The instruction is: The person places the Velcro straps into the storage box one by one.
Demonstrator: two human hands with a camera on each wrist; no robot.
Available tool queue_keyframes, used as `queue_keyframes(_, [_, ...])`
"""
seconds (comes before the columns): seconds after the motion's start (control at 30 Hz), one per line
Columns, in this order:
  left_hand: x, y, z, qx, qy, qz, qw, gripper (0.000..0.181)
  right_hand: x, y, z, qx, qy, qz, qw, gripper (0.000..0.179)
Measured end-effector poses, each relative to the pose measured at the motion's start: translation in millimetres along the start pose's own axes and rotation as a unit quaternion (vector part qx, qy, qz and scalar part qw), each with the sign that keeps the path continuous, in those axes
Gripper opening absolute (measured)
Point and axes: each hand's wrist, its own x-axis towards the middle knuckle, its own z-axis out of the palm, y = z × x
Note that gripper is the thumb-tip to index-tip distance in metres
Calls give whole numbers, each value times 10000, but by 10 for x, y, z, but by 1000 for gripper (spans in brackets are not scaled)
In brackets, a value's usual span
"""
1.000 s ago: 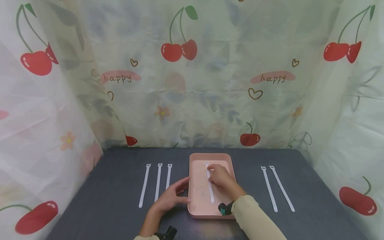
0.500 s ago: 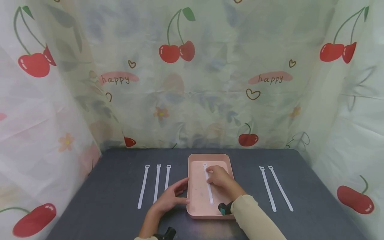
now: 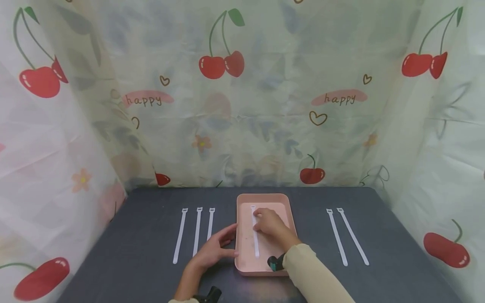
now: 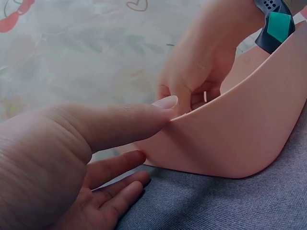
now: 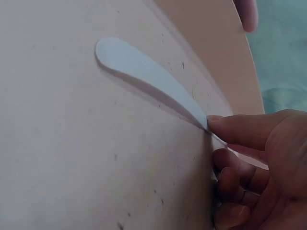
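Note:
A white hook-and-loop cable tie [image 3: 255, 240] lies lengthwise in the pink tray [image 3: 282, 197], its slotted head towards the far end. My right hand [image 3: 272, 223] reaches into the tray and pinches the tie on its upper half. In the right wrist view, thumb and fingers meet on the cable tie [image 5: 144, 69], whose rounded tail bows slightly off the tray floor. At the tray's left side, my left hand [image 3: 214, 248] touches the edge. The left wrist view shows its thumb [image 4: 129, 122] against the rim and the other fingers loosely extended beside the outer wall.
Left of the tray lie three white cable ties [image 3: 179, 237], the nearest partly covered by the left hand. Two more cable ties [image 3: 337, 237] lie to the right. A cherry-print curtain [image 3: 242, 126] encloses the dark table [image 3: 132, 252] at the back and sides.
My right hand has shifted the cable tie a little to the left within the tray, and it now lies straighter. My left hand stays at the tray's edge. The head view has shifted slightly.

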Motion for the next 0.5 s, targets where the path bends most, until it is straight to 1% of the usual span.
queue_keyframes(0.1, [3,9,-4,4,1,-1,10000,83,2,-40,13,-9,-19,19,10000,44])
queue_keyframes(0.27, [1,15,-8,-20,-13,35,10000,83,9,-119,45,-62,-42,-81,9999,44])
queue_keyframes(0.5, [-7,-6,-9,42,-50,44,10000,83,25,-180,118,-290,-101,-113,9995,45])
